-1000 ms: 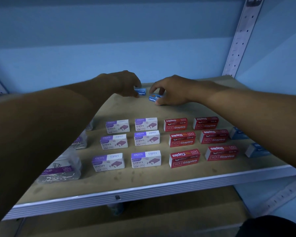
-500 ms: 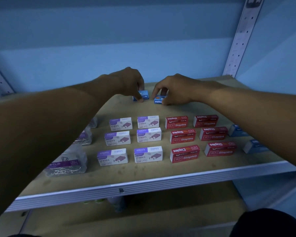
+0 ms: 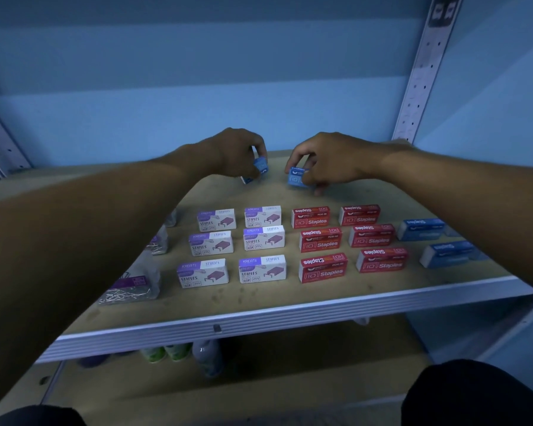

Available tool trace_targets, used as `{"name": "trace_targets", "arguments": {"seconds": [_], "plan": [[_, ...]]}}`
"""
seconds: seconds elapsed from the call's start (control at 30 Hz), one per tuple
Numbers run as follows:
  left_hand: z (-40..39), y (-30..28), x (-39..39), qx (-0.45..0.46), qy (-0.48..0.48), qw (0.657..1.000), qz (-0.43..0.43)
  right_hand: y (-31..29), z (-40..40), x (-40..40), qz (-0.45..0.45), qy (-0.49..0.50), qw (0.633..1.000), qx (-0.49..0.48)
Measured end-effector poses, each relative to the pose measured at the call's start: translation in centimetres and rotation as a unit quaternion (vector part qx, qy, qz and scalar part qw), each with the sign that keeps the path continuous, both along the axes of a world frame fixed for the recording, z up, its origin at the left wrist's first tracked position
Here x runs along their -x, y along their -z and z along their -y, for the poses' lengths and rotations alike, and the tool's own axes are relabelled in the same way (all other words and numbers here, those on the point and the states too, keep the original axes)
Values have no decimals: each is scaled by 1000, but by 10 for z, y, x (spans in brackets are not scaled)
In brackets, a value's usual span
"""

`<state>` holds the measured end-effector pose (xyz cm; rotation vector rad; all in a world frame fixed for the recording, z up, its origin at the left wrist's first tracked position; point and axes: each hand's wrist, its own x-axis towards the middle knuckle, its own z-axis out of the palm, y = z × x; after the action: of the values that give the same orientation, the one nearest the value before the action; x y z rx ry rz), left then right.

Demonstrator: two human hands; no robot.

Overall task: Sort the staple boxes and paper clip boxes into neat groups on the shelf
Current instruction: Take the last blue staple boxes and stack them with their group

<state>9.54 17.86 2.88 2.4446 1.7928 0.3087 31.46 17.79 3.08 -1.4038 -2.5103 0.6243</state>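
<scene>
At the far side of the shelf (image 3: 290, 305), one blue box (image 3: 260, 169) is clamped by the left hand (image 3: 237, 152), another blue box (image 3: 296, 177) by the right hand (image 3: 330, 161).

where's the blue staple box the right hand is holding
In the head view the blue staple box sits in the right hand at the back of the shelf, right of centre, behind the red staple boxes.

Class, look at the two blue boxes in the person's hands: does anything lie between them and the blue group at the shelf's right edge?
The right forearm crosses that stretch; the shelf under it looks bare. The red staple boxes lie nearer the front.
</scene>
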Motion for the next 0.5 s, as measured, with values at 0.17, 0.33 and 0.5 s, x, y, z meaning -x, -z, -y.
{"name": "trace_targets", "arguments": {"seconds": [0.17, 0.33, 0.5], "plan": [[7, -5, -4, 1, -14, 998, 61, -2, 4, -5, -14, -2, 1000, 13], [13, -7, -6, 35, -18, 989, 141, -3, 6, -8, -19, -9, 1000, 23], [19, -6, -4, 106, -38, 960, 257, -4, 6, -9, 17, -16, 1000, 4]]}}
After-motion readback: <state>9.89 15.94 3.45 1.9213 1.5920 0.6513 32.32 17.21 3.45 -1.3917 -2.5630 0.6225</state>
